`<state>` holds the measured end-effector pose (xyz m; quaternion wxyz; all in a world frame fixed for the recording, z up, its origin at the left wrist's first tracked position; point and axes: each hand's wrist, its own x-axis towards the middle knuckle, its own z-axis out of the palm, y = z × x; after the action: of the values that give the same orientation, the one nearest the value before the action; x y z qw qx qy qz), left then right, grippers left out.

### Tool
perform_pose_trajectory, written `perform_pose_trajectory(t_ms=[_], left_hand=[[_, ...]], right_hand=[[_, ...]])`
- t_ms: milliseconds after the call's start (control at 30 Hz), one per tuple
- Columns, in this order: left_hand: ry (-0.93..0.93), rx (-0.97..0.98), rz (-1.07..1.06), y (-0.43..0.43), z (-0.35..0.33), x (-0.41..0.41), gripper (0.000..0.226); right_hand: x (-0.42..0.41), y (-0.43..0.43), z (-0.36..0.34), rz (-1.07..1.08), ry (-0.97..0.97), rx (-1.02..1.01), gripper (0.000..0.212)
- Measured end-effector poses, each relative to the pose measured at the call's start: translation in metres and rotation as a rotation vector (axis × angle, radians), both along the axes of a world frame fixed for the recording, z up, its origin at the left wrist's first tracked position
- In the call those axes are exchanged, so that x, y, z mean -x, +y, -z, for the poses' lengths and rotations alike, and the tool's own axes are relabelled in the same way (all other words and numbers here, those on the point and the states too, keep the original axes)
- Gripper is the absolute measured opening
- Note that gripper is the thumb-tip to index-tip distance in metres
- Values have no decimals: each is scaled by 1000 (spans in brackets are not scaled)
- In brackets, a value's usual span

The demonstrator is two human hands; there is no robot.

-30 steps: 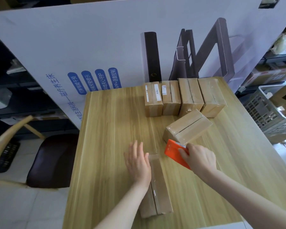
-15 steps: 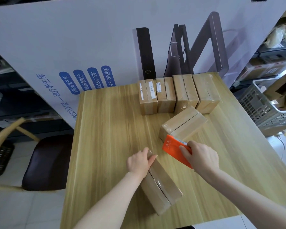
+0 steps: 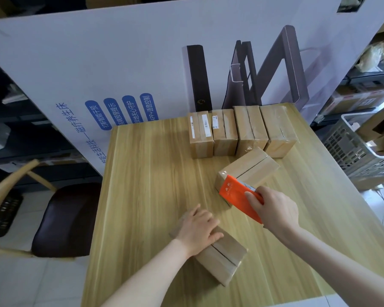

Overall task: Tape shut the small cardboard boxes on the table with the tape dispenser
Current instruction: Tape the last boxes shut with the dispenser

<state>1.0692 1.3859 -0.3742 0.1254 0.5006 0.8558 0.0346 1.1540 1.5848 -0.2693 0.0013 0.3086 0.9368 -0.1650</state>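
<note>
Where the floor shows at the far left, a chair (image 3: 64, 218) with a dark seat and a pale wooden frame stands just beside the table (image 3: 146, 185). A large white printed board (image 3: 120, 63) stands along the table's far edge, with blue labels and a picture of furniture on it.

Toward the front of the table, the left hand (image 3: 197, 228) rests palm-down on the far end of the near box (image 3: 224, 260). Its fingers are lightly bent across the top and the thumb sticks out to the side. This box lies at an angle and the seam along its top shows.

At the back, against the board, a row of four boxes (image 3: 242, 131) stands side by side, touching. The two on the left carry white labels. Just in front of the row lies the angled box (image 3: 253, 165), its seam also in view.

The orange tape dispenser (image 3: 235, 193) sits at the near end of that box, overlapping its corner. The right hand (image 3: 275, 209) grips the dispenser from behind, with the fingers wrapped over it. The two hands are apart, each at its own box.

Off the table's right edge stands a grey perforated basket (image 3: 353, 158) with cardboard inside.
</note>
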Motion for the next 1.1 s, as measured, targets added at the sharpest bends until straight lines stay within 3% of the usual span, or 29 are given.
perform_pose_trajectory(t_ms=[200,333,433,533,567,633,700,800,1100], left_hand=[[113,185,-697,-49,-4,21,49],[4,93,-1012,-67,-5,13,43],[-48,-96,-1068,-63,-8,7,31],[-216,-380,-1116,-49,-20,17,37],[-352,-518,-1139,-42,-29,23,31],[-809,-760,-1177,-27,-56,31,23],[-1181,-773,-1128,-17,-79,35,41],[-1431,-741,-1061,-15,-91,37,52],[-1599,-772,-1023,-26,-95,37,31]], right_hand=[[0,-7,-2,4,67,182,31],[0,-17,3,28,135,332,26],[-1,-21,4,-19,158,418,25],[-2,-24,1,-65,178,483,23],[-2,-25,1,-77,187,498,23],[-2,-25,1,-95,192,500,22],[-2,-25,2,-115,191,510,22],[-4,-26,1,-138,184,502,21],[-12,-29,-9,-150,207,594,20]])
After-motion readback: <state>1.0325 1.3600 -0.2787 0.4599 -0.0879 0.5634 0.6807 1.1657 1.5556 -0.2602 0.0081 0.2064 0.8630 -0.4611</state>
